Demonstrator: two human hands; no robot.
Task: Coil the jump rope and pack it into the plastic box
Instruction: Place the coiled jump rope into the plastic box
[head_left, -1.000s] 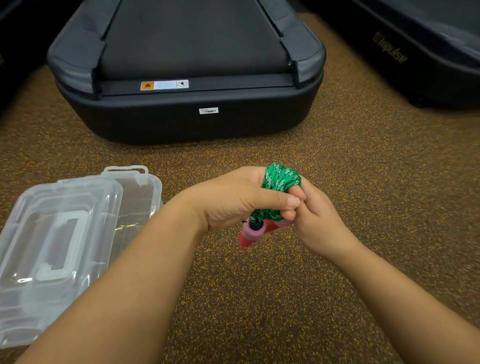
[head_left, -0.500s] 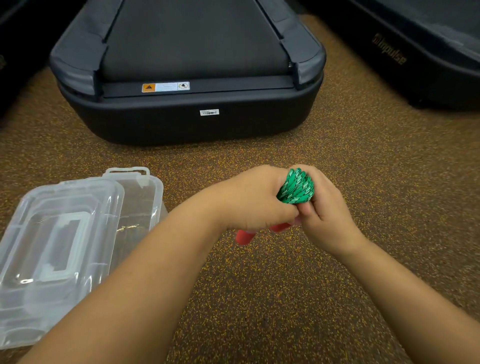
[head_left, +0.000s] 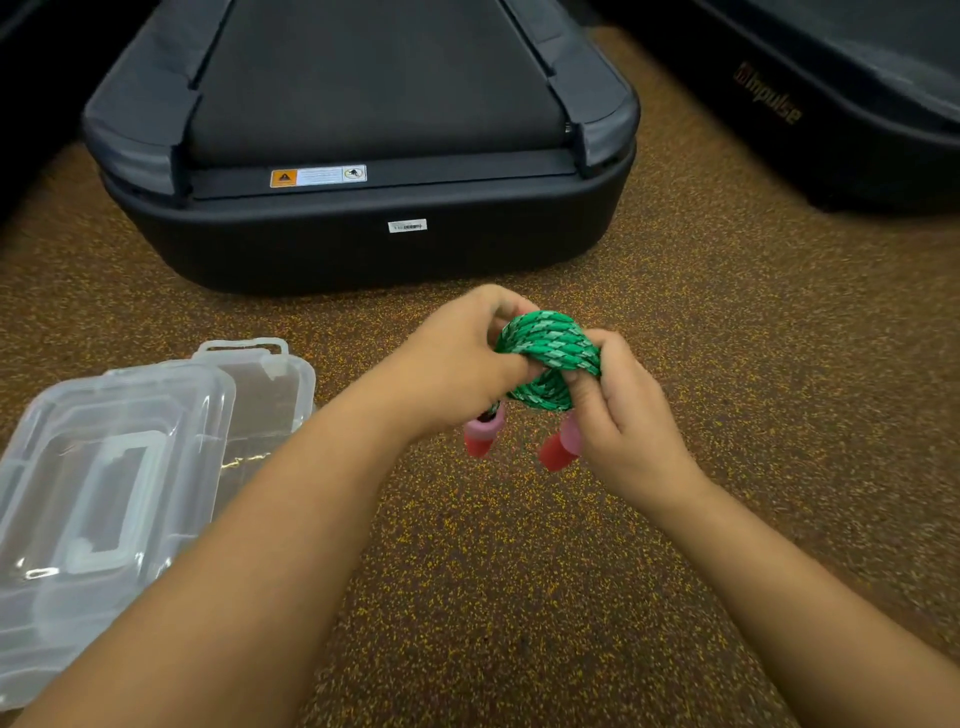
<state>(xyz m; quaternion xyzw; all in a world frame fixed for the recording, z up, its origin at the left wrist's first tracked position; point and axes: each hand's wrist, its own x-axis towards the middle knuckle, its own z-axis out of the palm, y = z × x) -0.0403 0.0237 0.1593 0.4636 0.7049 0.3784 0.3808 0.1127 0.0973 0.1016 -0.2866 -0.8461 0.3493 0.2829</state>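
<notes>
The green patterned jump rope (head_left: 548, 353) is wound into a tight bundle held above the floor between both hands. My left hand (head_left: 457, 364) grips its left side, my right hand (head_left: 623, 415) grips its right side with fingers hooked into the coil. Two red handles with pink collars hang below: one (head_left: 483, 436) under my left hand, the other (head_left: 561, 449) by my right palm. The clear plastic box (head_left: 270, 384) stands open on the floor at the left, partly covered by its clear lid (head_left: 104, 493), which lies in front of it.
A dark treadmill end (head_left: 363, 244) sits on the floor just beyond my hands. Another black machine (head_left: 810, 119) stands at the far right. Speckled brown rubber floor (head_left: 519, 571) spreads below and to the right.
The coil has turned and widened between my hands. The handles have spread apart, so both now hang visibly below, one under each hand.
</notes>
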